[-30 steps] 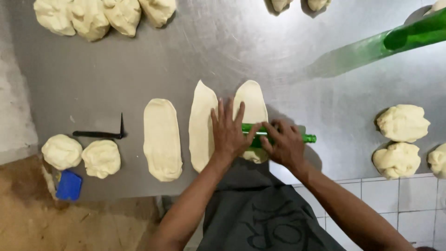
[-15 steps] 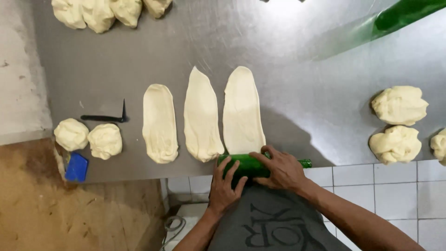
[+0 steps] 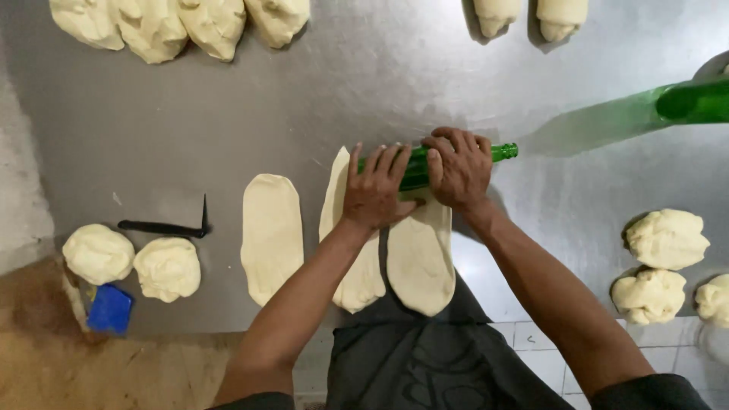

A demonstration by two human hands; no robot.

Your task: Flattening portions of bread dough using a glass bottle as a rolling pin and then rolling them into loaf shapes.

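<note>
Your left hand (image 3: 376,190) and right hand (image 3: 458,168) lie side by side, palms down with fingers loosely curled, on the green bottle (image 3: 425,163). It lies crosswise, neck pointing right, at the far end of the rightmost dough strip (image 3: 420,258), whose long axis runs back toward you.

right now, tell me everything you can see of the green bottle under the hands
The green bottle looks like clear green glass. It lies on its side across the far ends of two flattened dough strips on the steel table, with its narrow neck and mouth pointing right. The left hand presses palm-down on its body and the right hand covers the shoulder, so only a stretch of the body and the neck show. Its base is hidden.
</note>
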